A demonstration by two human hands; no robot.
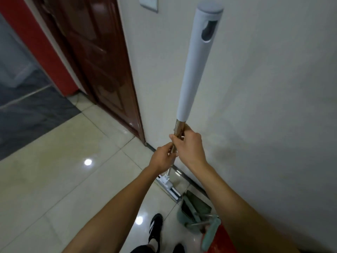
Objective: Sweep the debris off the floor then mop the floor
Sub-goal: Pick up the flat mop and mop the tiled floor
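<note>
Pale grey matt plastic mop grip (197, 59) above the shiny bare-metal shaft (177, 131) I'm holding. Glossy cream floor tiles (63, 176) mirror the lights. Dark brown lacquered wooden door (102, 57), glossy. White painted wall (273, 88), matt.

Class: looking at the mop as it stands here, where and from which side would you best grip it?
Grip the mop on its thin metal shaft just below the white sleeve, from the room side: the wall backs it. The left hand and right hand both hold there.
</note>
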